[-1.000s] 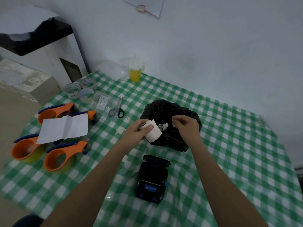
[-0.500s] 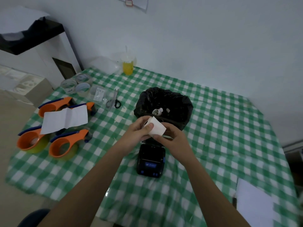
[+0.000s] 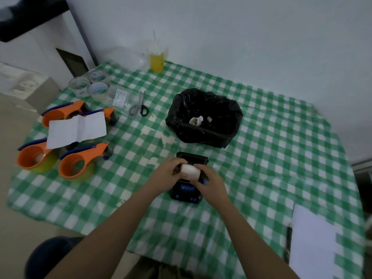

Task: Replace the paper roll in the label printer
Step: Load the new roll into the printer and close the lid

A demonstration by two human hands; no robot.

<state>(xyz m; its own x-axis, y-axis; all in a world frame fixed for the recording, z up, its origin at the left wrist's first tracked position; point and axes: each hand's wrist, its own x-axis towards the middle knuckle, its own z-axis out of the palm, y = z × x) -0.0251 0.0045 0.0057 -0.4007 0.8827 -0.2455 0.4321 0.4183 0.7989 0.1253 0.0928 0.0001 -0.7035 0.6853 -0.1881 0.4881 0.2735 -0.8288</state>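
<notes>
Both hands, the left hand (image 3: 168, 174) and the right hand (image 3: 211, 181), hold the white cylindrical paper roll (image 3: 190, 171) with curled fingers, its long axis sideways, directly above the open black label printer (image 3: 186, 193).

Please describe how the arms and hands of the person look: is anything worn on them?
Both forearms are bare up to the bottom edge of the picture; no sleeve shows. The left hand and the right hand wear no gloves. No watch, bracelet or ring is visible, though the dim, soft picture could hide a thin ring.
</notes>
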